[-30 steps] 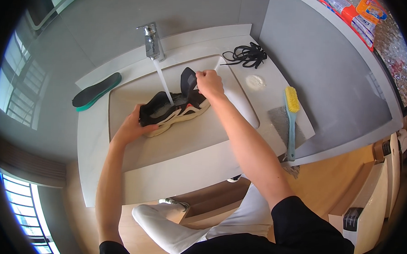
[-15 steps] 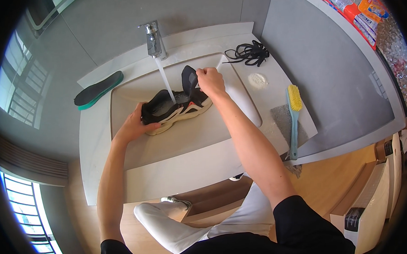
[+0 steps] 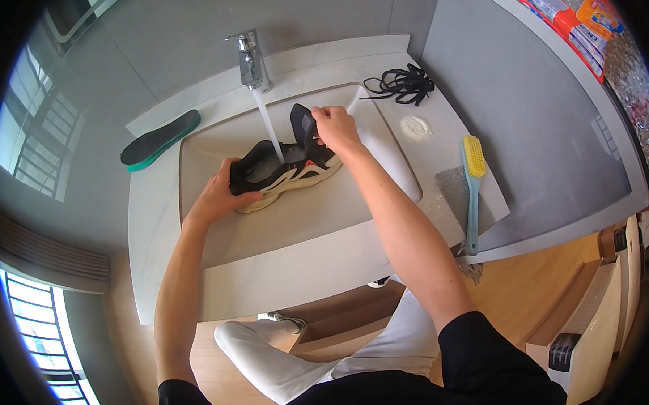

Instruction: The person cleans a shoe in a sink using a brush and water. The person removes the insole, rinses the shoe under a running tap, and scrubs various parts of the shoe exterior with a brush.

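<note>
A black sneaker [image 3: 307,174] with a cream sole lies in the sink basin [image 3: 228,242], its heel to the left. My left hand [image 3: 220,194] is closed round the heel, thumb on the near side. With the fingers of my right hand [image 3: 334,129] I pinch the shoe's black tongue and hold it pulled up. From the chrome faucet [image 3: 249,65] a stream of water [image 3: 268,124] runs into the shoe's opening. Water shows inside the shoe. My right fingertips are partly hidden behind the hand.
A black insole with a green underside [image 3: 160,140] lies left of the basin. On the right of the counter [image 3: 278,280] are black shoelaces [image 3: 404,85], a small heap of white powder [image 3: 416,128] and a blue brush with yellow bristles [image 3: 472,187]. A grey panel [image 3: 538,118] rises at the right.
The whole view has shifted slightly. Both hands keep their grip on the shoe and the tongue, and the water keeps running into it.
</note>
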